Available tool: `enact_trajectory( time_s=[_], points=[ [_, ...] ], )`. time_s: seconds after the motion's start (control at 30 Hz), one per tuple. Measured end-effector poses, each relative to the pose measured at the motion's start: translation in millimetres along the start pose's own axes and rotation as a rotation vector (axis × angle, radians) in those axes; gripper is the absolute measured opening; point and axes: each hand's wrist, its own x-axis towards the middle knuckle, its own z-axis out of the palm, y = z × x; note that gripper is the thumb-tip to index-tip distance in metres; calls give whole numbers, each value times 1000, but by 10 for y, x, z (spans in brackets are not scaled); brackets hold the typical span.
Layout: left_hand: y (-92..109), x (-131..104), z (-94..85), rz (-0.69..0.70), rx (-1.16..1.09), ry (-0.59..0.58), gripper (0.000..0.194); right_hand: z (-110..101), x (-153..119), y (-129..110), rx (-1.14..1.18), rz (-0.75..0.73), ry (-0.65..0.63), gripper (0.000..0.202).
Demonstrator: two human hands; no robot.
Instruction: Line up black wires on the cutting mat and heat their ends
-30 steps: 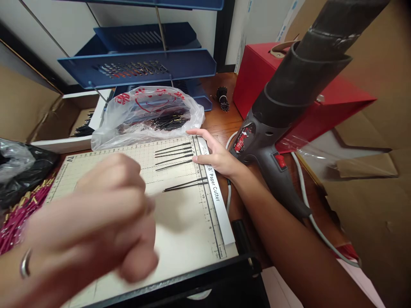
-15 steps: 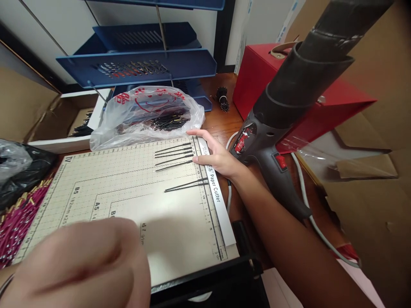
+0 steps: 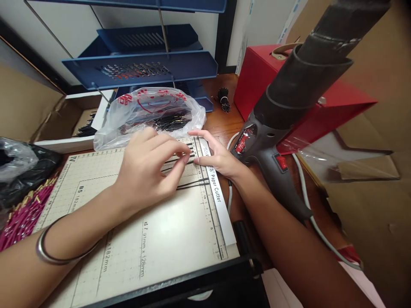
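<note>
A cream paper cutter (image 3: 173, 231) with a printed grid and a white edge strip lies in front of me. Several thin black cords (image 3: 192, 185) rest across its right side, partly hidden by my left hand. My left hand (image 3: 150, 167) is over the board, thumb and forefinger pinched together at the cords' ends; whether a cord is between them I cannot make out. On the cutter's far right edge, my right hand (image 3: 218, 156) holds on, its thumb by a cord end and its forefinger stretched along the back corner. Its other fingers are mostly hidden.
Behind the cutter sits a clear plastic bag (image 3: 128, 124) of black cords, before a blue rack (image 3: 138, 66). A heat gun (image 3: 272, 124) and red box (image 3: 253, 72) stand right. Magenta cords (image 3: 24, 218) with gold tips lie left; a black cord bundle (image 3: 224, 100) lies behind.
My left hand has come from the lower left foreground up and right to the cords, its fingertips pinched together. My right hand has stayed at the cutter's edge.
</note>
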Motion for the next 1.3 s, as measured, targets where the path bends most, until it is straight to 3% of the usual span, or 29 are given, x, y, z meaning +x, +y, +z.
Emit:
enact_trajectory(
  time_s=[0.07, 0.37, 0.53, 1.13, 1.3],
  points=[
    [-36, 78, 69, -15, 32, 38, 21, 0, -4, 3, 17, 22, -8, 78],
    [-78, 51, 147, -82, 133, -85, 20, 3, -16, 1, 46, 41, -10, 78],
    [-113, 48, 206, -94, 104, -82, 24, 6, -20, -22, 23, 31, -4, 78],
    [-147, 102, 200, -195, 10, -281, 24, -4, -4, 24, 25, 39, -12, 81],
    [-183, 98, 187, -141, 8, -290, 23, -8, -1, 27, 40, 52, -11, 83]
  ],
)
